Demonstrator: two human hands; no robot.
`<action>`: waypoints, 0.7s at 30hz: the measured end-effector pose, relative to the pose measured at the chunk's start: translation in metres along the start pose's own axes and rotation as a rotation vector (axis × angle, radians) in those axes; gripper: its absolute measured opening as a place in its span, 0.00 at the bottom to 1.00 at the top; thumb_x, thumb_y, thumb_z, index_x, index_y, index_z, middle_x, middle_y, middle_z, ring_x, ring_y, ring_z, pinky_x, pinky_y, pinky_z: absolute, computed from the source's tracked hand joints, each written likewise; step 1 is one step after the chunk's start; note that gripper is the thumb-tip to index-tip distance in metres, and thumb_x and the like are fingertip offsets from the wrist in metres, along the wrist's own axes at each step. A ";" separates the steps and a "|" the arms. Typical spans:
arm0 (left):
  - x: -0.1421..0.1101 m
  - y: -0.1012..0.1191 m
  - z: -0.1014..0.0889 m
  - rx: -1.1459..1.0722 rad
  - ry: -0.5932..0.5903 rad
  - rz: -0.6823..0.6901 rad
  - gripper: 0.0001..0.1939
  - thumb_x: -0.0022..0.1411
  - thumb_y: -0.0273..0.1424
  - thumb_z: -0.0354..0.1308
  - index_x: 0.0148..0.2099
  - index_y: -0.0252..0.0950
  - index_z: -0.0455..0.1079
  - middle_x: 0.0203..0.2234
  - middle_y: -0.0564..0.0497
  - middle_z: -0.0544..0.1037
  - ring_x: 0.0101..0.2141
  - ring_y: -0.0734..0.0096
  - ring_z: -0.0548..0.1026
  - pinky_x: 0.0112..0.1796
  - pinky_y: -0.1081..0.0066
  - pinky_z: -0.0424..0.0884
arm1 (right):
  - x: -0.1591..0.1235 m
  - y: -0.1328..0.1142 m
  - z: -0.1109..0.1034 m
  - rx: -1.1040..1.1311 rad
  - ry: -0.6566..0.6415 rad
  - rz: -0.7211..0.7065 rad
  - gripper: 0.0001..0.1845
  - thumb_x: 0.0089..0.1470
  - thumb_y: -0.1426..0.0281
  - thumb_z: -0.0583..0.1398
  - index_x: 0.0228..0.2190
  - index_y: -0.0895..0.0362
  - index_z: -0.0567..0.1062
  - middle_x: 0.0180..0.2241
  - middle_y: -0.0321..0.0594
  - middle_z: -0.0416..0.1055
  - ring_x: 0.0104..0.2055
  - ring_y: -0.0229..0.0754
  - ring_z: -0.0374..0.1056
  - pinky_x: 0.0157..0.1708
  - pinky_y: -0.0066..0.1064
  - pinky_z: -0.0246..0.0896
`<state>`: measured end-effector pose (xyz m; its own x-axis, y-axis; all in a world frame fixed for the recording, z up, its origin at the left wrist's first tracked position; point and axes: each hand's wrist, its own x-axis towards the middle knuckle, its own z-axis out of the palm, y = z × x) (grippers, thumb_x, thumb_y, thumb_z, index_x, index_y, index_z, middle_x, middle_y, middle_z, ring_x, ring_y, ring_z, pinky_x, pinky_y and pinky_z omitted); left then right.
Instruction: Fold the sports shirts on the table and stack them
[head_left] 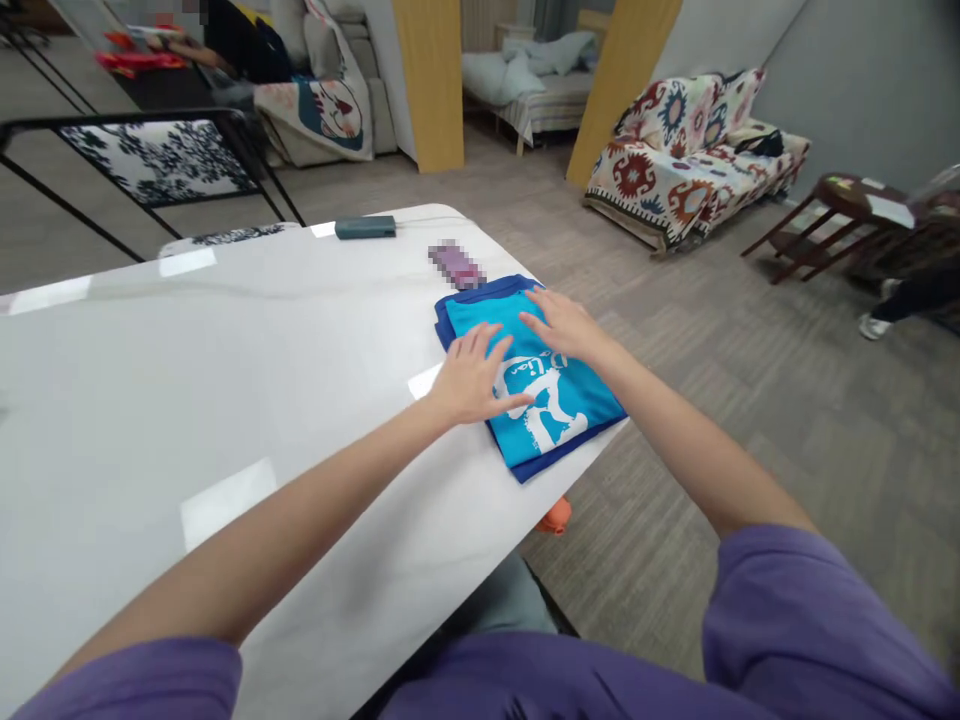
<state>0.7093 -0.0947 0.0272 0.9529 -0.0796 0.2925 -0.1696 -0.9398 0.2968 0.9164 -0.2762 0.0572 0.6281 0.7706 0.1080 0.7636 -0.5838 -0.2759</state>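
A folded bright-blue shirt with a white printed design lies at the right end of the white table. Dark blue cloth shows beneath it along the edges. My left hand rests over the shirt's left side, fingers spread. Over its far right edge is my right hand, also with fingers apart. Neither hand grips the cloth; whether the palms press on it or hover just above, I cannot tell.
Beyond the shirt lie a blurred-out purple phone-like object and a dark green box-shaped item. A black-framed chair stands across the table. Farther off are a patterned sofa, a stool and a seated person.
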 end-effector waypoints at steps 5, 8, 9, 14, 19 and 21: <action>-0.007 0.034 0.008 0.057 -0.244 -0.076 0.70 0.65 0.73 0.59 0.86 0.25 0.47 0.84 0.27 0.46 0.82 0.25 0.43 0.78 0.35 0.41 | -0.011 -0.005 0.029 -0.056 -0.119 -0.004 0.44 0.78 0.45 0.47 0.82 0.55 0.58 0.83 0.47 0.50 0.86 0.59 0.45 0.83 0.55 0.43; -0.025 0.036 -0.044 0.082 -0.364 -0.069 0.69 0.66 0.73 0.57 0.86 0.25 0.46 0.83 0.27 0.50 0.80 0.26 0.52 0.75 0.37 0.54 | -0.012 -0.006 0.024 -0.134 -0.063 -0.028 0.46 0.76 0.42 0.43 0.82 0.55 0.58 0.82 0.53 0.52 0.85 0.62 0.48 0.83 0.64 0.38; -0.038 0.033 -0.070 0.100 -0.400 -0.028 0.63 0.70 0.69 0.57 0.86 0.27 0.48 0.82 0.28 0.54 0.77 0.30 0.60 0.72 0.41 0.61 | -0.006 -0.009 0.022 -0.143 0.004 -0.056 0.48 0.76 0.40 0.42 0.82 0.55 0.58 0.81 0.57 0.54 0.84 0.63 0.49 0.82 0.65 0.38; -0.171 0.012 -0.232 0.187 -0.545 -0.158 0.38 0.77 0.57 0.56 0.75 0.36 0.71 0.68 0.31 0.76 0.55 0.44 0.82 0.55 0.53 0.76 | 0.029 -0.097 0.017 0.016 0.120 -0.187 0.48 0.70 0.31 0.42 0.77 0.41 0.66 0.69 0.64 0.72 0.74 0.67 0.67 0.69 0.65 0.63; -0.400 -0.002 -0.367 0.226 -0.332 -0.671 0.33 0.77 0.58 0.56 0.69 0.39 0.75 0.64 0.40 0.81 0.56 0.48 0.82 0.53 0.59 0.74 | 0.015 -0.282 0.016 0.159 -0.103 -0.475 0.36 0.70 0.32 0.50 0.64 0.36 0.77 0.59 0.49 0.83 0.57 0.66 0.81 0.56 0.61 0.73; -0.497 -0.003 -0.387 0.174 -0.134 -0.932 0.31 0.76 0.59 0.57 0.64 0.41 0.78 0.58 0.43 0.85 0.51 0.53 0.83 0.49 0.62 0.75 | 0.010 -0.352 0.023 0.198 -0.208 -0.567 0.35 0.72 0.34 0.52 0.62 0.39 0.78 0.60 0.46 0.83 0.57 0.64 0.80 0.55 0.57 0.75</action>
<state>0.1391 0.0766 0.2322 0.7084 0.6982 -0.1033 0.7013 -0.6796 0.2152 0.6506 -0.0568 0.1330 0.0769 0.9913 0.1067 0.9143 -0.0275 -0.4041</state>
